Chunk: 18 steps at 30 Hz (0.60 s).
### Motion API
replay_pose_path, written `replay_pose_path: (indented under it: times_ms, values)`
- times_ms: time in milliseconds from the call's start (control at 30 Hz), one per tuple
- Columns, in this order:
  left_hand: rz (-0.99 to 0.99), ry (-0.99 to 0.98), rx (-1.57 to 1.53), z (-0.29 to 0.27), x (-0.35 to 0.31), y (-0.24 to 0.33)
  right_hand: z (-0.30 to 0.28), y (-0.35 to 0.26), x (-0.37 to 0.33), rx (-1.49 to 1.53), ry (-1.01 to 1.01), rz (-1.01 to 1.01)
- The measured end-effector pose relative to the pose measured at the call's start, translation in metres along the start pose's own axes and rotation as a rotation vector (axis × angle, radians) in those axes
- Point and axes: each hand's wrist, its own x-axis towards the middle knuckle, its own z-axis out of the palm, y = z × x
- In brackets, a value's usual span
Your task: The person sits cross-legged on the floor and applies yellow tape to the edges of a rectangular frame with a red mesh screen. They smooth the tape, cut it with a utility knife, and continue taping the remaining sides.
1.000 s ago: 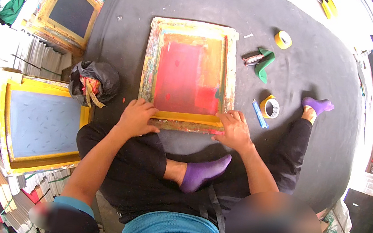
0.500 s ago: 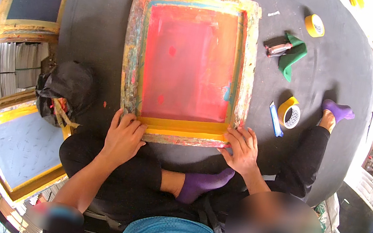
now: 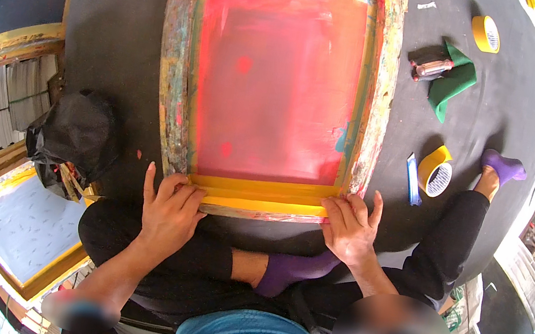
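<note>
My paint-crusted wooden frame lies flat on a dark surface in front of me, its red panel facing up. Along the inside of the near rail runs bright yellow tape, creased lengthwise into two bands. My left hand is at one end of it, my right hand at the other. On both, the middle fingers bend down over the tape and rail, the thumbs sit at the near edge, and the little fingers stick up. It looks like a light pinch, though I cannot see the undersides.

As I judge it, the near side is covered from end to end; whether it is stuck firmly, I cannot tell. The other three inside edges show only stained, duller borders. To the right, apart from the frame, stand two yellow tape rolls.
</note>
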Motion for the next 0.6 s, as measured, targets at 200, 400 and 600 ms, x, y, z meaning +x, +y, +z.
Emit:
replay_pose_path:
  times_ms: [200,400,600]
  values:
    - [0.046,-0.009,0.042,0.001,0.004,0.005,-0.018,-0.018,0.02,0.041,-0.046,0.063]
    - [0.153,-0.035,0.003,0.021,0.018,0.029,-0.01,-0.056,0.039,0.109,-0.094,-0.04]
    - [0.201,-0.046,-0.069,0.026,0.026,0.04,0.011,-0.097,0.061,0.283,-0.058,-0.071]
